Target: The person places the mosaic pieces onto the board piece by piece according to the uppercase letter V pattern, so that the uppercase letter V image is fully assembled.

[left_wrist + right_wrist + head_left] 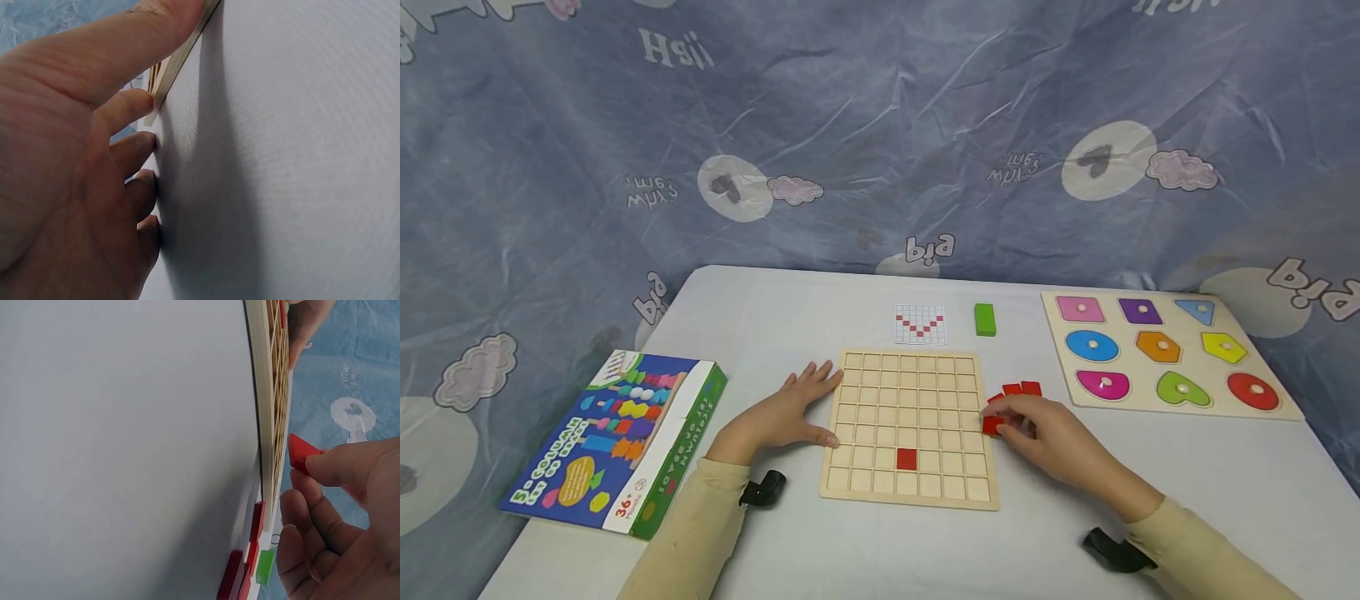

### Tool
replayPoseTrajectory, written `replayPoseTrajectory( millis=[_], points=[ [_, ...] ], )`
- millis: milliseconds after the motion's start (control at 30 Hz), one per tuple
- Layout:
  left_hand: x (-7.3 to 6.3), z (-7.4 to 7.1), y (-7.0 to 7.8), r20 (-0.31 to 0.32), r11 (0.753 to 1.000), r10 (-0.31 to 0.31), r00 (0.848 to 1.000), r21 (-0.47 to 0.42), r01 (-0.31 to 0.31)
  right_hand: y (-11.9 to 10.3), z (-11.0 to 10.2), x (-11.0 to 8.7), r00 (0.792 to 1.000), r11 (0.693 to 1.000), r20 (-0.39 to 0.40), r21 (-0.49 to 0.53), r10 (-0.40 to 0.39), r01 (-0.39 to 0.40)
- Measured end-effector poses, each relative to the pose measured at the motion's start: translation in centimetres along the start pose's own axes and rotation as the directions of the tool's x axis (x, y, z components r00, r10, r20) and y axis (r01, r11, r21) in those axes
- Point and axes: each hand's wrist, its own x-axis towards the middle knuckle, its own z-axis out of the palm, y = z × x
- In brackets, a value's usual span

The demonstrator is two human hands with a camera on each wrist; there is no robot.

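Left hand (782,417), fingers spread, touches the wooden grid board's (908,436) left edge; right hand (1052,433) pinches a red tile (992,426) at its right edge.

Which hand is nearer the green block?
Right. The right hand is below the green block in the head view; the left hand is farther off, at the left edge of the board.

Pinched red tile (992,426) with right hand (1054,435) beside wooden grid board (907,415); touched its left edge with left hand (784,418).
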Motion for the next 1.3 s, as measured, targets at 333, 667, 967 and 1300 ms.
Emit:
replayPoseTrajectory(
  millis=[333, 667, 967, 1300],
  points=[
    [-0.1, 0.0, 0.0, -0.002, 1.000, 0.004, 1.000, -0.005, -0.004, -1.1, 0.8, 1.1, 1.000, 1.000, 0.010, 0.029, -0.007, 0.007],
    [-0.2, 0.1, 0.0, -0.009, 1.000, 0.004, 1.000, -0.011, -0.004, -2.4, 1.5, 1.9, 1.000, 0.997, 0.010, 0.073, -0.019, 0.018],
    [-0.2, 0.2, 0.0, -0.009, 1.000, 0.010, 1.000, -0.005, -0.010, -3.8, 2.6, 2.7, 0.998, 0.993, 0.068, 0.117, -0.009, 0.001],
    [-0.1, 0.2, -0.1, -0.013, 1.000, 0.008, 1.000, 0.005, -0.008, -5.3, 4.3, 3.9, 0.996, 0.989, 0.080, 0.149, -0.027, 0.015]
  ],
)
